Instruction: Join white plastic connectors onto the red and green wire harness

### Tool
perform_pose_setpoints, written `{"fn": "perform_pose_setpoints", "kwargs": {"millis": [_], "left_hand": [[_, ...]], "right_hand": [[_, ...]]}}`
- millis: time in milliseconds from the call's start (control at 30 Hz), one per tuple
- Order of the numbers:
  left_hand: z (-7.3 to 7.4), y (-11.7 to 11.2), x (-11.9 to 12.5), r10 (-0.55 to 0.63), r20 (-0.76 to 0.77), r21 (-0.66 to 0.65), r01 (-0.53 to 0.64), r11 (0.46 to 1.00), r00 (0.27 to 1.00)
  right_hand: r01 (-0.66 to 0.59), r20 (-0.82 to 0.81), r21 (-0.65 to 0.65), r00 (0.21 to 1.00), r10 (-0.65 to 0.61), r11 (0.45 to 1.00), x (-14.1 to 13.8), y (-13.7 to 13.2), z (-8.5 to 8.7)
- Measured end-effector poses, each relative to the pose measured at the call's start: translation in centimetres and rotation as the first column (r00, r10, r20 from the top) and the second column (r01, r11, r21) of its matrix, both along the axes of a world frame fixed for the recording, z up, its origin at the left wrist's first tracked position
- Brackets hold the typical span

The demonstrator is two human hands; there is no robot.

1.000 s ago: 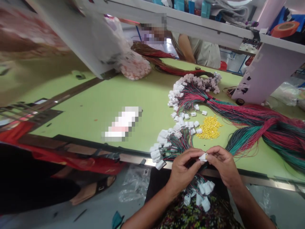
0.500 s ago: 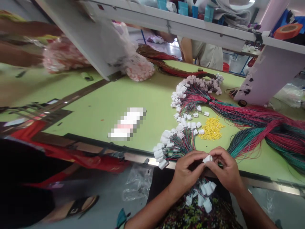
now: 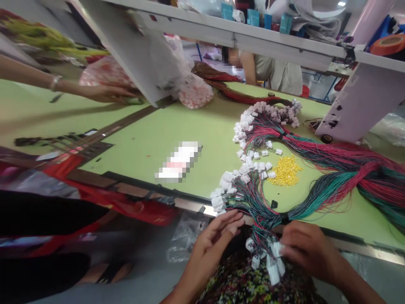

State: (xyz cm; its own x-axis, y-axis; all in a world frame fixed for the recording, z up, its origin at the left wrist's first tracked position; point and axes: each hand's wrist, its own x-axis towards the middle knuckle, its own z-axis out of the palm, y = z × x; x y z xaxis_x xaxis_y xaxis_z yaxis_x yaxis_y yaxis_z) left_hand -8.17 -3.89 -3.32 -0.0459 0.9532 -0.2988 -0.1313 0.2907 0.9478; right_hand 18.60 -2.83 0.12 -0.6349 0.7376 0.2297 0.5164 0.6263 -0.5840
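At the green tabletop's (image 3: 202, 135) edge, your left hand (image 3: 205, 253) is hovering, fingers apart, beside the wire bundle (image 3: 265, 215); your right fingers (image 3: 292, 242) are curling against white connectors (image 3: 274, 266), grip unclear.

Bright, even indoor light falls from overhead. A soft shadow lies on the green workbench (image 3: 142, 143) beneath the white shelf (image 3: 234, 38). Glare marks the metal bench edge (image 3: 376, 254). Wide-angle distortion bends the frame edges. Motion blur softens the right hand (image 3: 311, 249) and the lower-left foreground.
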Motion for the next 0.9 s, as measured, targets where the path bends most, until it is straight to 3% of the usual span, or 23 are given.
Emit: {"fn": "perform_pose_setpoints", "kwargs": {"millis": [133, 233, 367, 467, 533, 633, 733, 800, 900], "left_hand": [[1.2, 0.4, 1.0, 0.056, 0.187, -0.083, -0.041, 0.996, 0.981], [1.0, 0.3, 1.4, 0.06, 0.212, -0.068, -0.046, 0.997, 0.975], [0.5, 0.0, 1.5, 0.017, 0.074, 0.071, -0.022, 0.997, 0.997], [0.3, 0.0, 1.5, -0.043, -0.089, 0.219, 0.062, 0.974, 0.995], [0.1, 0.1, 1.4, -0.07, -0.178, 0.293, 0.121, 0.948, 0.981], [-0.5, 0.3, 1.2, -0.036, -0.25, 0.362, 0.128, 0.923, 0.968], [-0.9, 0.6, 0.9, -0.007, -0.137, 0.28, 0.046, 0.959, 0.99], [-0.7, 1.1, 0.9, -0.009, 0.017, 0.149, 0.007, 0.989, 1.0], [0.2, 2.4, 1.4, 0.038, 0.233, 0.003, -0.04, 0.999, 0.972]], "right_hand": [[0.071, -0.121, 0.044, 0.991, -0.065, 0.996, -2.8, 4.0, 2.0], [0.086, 0.086, 0.068, 0.992, -0.091, 0.994, -5.4, 6.1, 1.9], [0.044, 0.389, 0.194, 0.913, -0.118, 0.98, -8.6, 6.8, 0.7], [0.072, 0.453, 0.247, 0.873, -0.181, 0.966, -10.2, 6.8, 0.0], [0.087, 0.462, 0.215, 0.868, -0.18, 0.973, -10.5, 7.1, -0.4], [0.153, 0.349, 0.105, 0.919, -0.181, 0.983, -9.9, 7.9, -0.9], [0.28, 0.031, -0.097, 0.96, -0.278, 0.955, -8.9, 8.7, -1.7], [0.262, -0.227, -0.367, 0.905, -0.359, 0.892, -8.5, 9.2, -2.2], [0.08, -0.439, -0.658, 0.768, -0.467, 0.749, -8.2, 9.7, -2.3]]}}
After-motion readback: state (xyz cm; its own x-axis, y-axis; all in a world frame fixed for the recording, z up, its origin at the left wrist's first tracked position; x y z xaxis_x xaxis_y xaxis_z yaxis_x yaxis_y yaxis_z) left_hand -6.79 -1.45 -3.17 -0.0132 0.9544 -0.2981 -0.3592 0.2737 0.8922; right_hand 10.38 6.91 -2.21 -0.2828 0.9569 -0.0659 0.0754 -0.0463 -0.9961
